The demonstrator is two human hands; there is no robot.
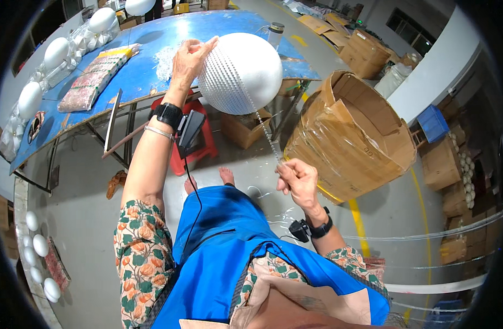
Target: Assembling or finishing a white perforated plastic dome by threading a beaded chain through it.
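Observation:
A large white ball (257, 66), smooth and slightly egg-shaped, is up in front of me near the table edge. Rows of silvery bead string (224, 82) cover its left part, lying side by side. At its upper left edge my left hand (188, 61) is closed in a pinch against the ball; the exact grip is partly hidden. From the lower side of the ball the bead string runs down taut to my right hand (298, 181), whose thumb and fingers are pinched on it. Both wrists wear black bands with small devices.
A blue table (153, 46) bears a wrapped pack (95, 82) and a clear lidded container (275, 34). White balls (57, 53) line the left. Below the table are a red stool (207, 129) and a carton (243, 129). A large open cardboard box (339, 148) stands right.

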